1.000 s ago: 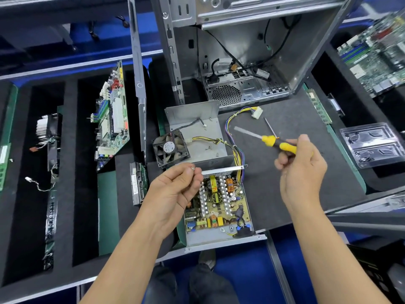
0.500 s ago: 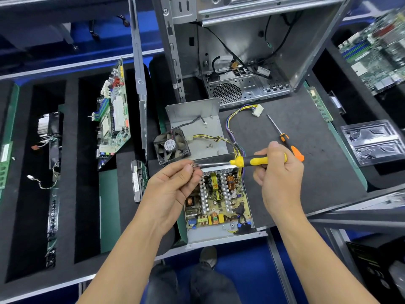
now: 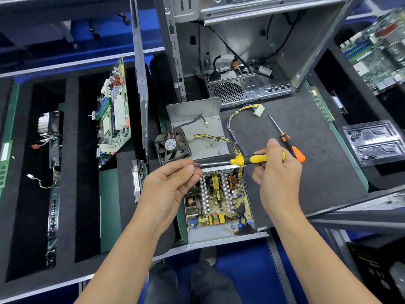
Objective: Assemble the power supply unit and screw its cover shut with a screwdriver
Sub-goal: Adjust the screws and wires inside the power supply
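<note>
The power supply unit (image 3: 217,202) lies open on the bench (image 3: 306,172), its circuit board bare; the cover (image 3: 195,126) and fan (image 3: 172,145) rest just behind it, unfitted, so nearly all assembly and screwing appears left. The left hand (image 3: 171,187) pinches what looks like a small screw at the tip of the yellow-handled screwdriver (image 3: 245,160), whose handle the right hand (image 3: 278,172) grips.

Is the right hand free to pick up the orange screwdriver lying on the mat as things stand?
Probably not yet. The right hand grips the yellow screwdriver, so its fingers are occupied. The orange screwdriver lies uncovered on the mat just beyond that hand, with nothing on it.
</note>
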Action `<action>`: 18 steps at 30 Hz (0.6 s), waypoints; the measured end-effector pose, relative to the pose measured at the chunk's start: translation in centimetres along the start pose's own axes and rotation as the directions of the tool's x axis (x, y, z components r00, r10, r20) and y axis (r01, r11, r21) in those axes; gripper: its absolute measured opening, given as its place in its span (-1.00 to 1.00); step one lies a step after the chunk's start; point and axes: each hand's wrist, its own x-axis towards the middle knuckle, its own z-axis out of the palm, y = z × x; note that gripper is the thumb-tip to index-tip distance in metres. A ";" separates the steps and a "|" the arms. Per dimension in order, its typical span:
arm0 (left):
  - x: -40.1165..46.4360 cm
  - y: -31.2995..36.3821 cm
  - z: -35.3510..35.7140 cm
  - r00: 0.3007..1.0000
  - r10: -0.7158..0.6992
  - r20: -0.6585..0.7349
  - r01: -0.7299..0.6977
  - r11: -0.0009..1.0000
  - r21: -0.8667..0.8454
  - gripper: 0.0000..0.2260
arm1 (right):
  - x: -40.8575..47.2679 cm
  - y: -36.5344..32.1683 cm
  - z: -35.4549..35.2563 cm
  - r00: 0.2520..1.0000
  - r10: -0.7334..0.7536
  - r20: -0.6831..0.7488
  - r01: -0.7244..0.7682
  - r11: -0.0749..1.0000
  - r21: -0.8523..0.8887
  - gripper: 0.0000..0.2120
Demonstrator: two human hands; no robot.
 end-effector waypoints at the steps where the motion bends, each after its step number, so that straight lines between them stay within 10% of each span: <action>1: 0.0 -0.1 0.0 1.000 0.001 0.001 -0.001 1.000 -0.003 -0.87 | 0.0 0.1 0.0 1.000 0.014 -0.008 -0.014 1.000 0.011 -0.61; 11: 0.0 -0.3 -0.4 0.998 0.065 0.027 -0.067 0.994 0.088 -0.86 | 0.3 -0.6 -0.3 0.999 0.004 0.035 0.001 0.988 -0.154 -0.48; 18: -0.4 -0.4 -0.1 0.998 0.065 0.006 -0.065 0.994 0.091 -0.85 | 0.1 -1.2 -0.7 0.966 0.082 0.244 -0.096 0.994 0.047 -0.73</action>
